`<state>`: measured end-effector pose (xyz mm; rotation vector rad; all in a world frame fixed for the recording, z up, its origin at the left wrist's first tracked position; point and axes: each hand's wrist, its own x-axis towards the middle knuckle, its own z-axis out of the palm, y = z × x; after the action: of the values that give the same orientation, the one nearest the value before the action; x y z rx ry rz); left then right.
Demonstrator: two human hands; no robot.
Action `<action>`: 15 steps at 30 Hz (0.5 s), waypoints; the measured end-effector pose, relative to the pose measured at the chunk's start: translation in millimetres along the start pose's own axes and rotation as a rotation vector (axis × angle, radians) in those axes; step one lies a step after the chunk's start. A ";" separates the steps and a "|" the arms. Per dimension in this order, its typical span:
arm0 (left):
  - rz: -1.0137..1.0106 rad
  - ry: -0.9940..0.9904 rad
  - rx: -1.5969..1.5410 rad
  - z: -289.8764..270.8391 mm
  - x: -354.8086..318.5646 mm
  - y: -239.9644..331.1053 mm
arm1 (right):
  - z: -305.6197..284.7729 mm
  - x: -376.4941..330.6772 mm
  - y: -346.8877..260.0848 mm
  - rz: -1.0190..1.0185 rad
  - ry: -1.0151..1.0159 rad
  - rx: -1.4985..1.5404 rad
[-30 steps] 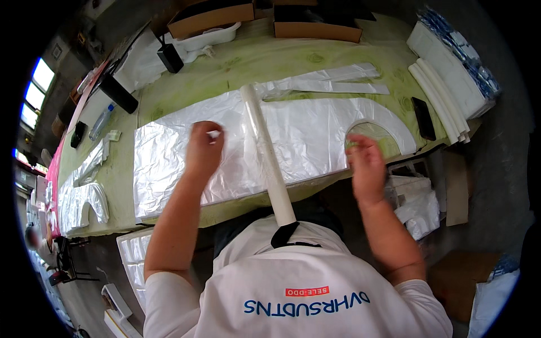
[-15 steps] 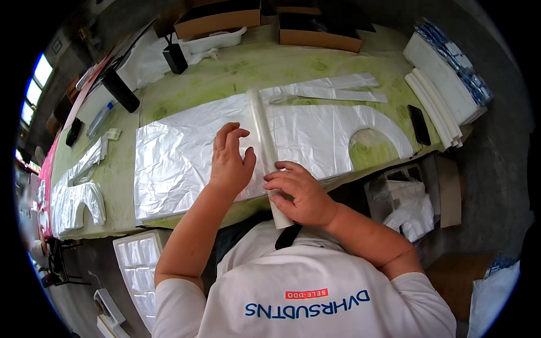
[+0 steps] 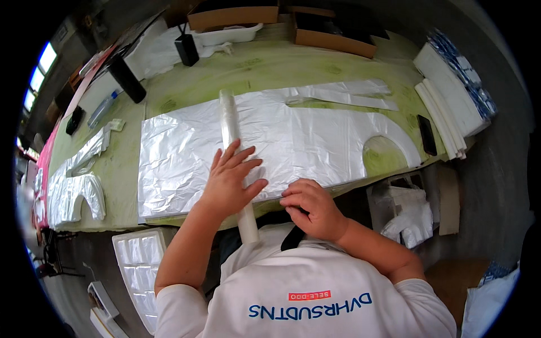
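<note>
A white plastic apron (image 3: pixel 327 141) lies spread over the table, its curved neck opening at the right and long tie strips at the far side. A long pale roll (image 3: pixel 228 115) rests across its left part, the near end past the table edge. My left hand (image 3: pixel 228 183) lies on this roll with fingers spread, gripping nothing. By the apron's near edge is my right hand (image 3: pixel 315 211), off the roll. Its fingers are bent together near the thumb; whatever may be between the fingertips is too small to make out.
Another folded white plastic piece (image 3: pixel 81 197) lies at the table's left end. A phone (image 3: pixel 426 135) and several white rolls (image 3: pixel 439 115) are at the right, beside a white box (image 3: pixel 451 84). Cardboard boxes (image 3: pixel 335 40) stand along the back. Under the table's right side is a bin (image 3: pixel 403 211).
The roll has moved left across the apron, with my left hand now lying over it. My right hand has come off the roll to the near edge. The view has shifted slightly.
</note>
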<state>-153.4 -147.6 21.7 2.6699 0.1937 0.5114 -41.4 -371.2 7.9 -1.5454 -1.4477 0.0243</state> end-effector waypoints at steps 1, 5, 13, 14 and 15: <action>-0.039 0.001 0.035 -6.1 -8.5 -6.4 | 1.9 -0.7 -2.4 -0.010 -0.006 0.032; -0.259 0.092 0.132 -41.4 -32.5 -32.4 | 8.1 -5.9 -5.7 0.014 -0.034 0.047; -0.340 -0.125 0.303 -42.4 -42.2 -19.1 | 14.0 -1.4 -13.0 -0.058 -0.114 0.051; -0.416 -0.136 0.342 -50.8 -48.7 -29.4 | 9.9 -4.3 -13.5 -0.044 -0.107 0.040; -0.483 -0.152 0.373 -59.2 -54.2 -43.2 | 6.0 -10.6 -12.5 -0.020 -0.095 0.020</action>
<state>-228.5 -97.9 36.1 2.8497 0.9390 0.1231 -57.4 -378.0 6.7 -1.5309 -1.5328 0.1020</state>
